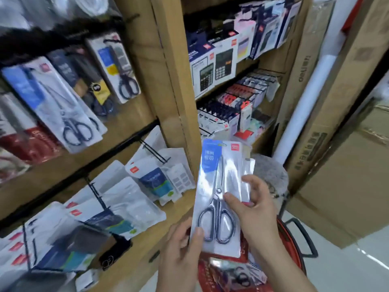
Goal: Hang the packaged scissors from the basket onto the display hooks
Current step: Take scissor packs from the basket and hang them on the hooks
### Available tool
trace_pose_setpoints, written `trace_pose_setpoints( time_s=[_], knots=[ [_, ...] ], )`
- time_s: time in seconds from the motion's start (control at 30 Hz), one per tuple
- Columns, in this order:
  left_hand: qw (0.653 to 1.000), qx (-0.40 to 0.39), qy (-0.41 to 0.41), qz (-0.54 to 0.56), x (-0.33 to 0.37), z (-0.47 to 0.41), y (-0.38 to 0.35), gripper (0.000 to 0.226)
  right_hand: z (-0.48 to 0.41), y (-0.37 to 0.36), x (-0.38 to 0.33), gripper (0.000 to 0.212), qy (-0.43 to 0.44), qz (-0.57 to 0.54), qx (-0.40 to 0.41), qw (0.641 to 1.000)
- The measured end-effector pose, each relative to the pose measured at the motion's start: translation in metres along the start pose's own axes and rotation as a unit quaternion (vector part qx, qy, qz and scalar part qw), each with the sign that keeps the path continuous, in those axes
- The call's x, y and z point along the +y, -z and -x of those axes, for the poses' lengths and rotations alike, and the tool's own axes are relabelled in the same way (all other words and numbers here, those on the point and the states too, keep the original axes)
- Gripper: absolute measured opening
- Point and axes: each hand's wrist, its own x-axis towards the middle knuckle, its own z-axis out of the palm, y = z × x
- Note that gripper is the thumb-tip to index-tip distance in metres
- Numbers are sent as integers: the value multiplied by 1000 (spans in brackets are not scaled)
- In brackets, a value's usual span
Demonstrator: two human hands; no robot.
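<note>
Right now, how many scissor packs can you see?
5 clear: three hanging top left, the blue-label pack, dark pack, white pack; held pack in left hand and right hand; basket pack. Others may hide behind.

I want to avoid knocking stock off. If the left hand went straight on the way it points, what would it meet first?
The left hand, gripping the packaged scissors, points toward the wooden upright; the package's top would likely reach it first, though depth is unclear.
</note>
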Motion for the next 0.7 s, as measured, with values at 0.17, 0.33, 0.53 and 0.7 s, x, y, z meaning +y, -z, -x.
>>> trace_pose_setpoints(
  time_s=[0.17,0.33,0.53,0.7],
  knots=[
    [998,33,-4,62,9,7,83,35,28,-64,-25,32,-17,-53,-93,994],
    [995,78,-55,33,12,29,158,32,77,-137,-28,29,-38,-82,-161,983],
    [989,128,-39,56,-10,46,245,20,134,-207,-29,23,-78,-96,-214,969],
    [967,200,-17,159,-27,60,295,40,173,-251,-30,16,-142,-138,-248,948]
  ],
)
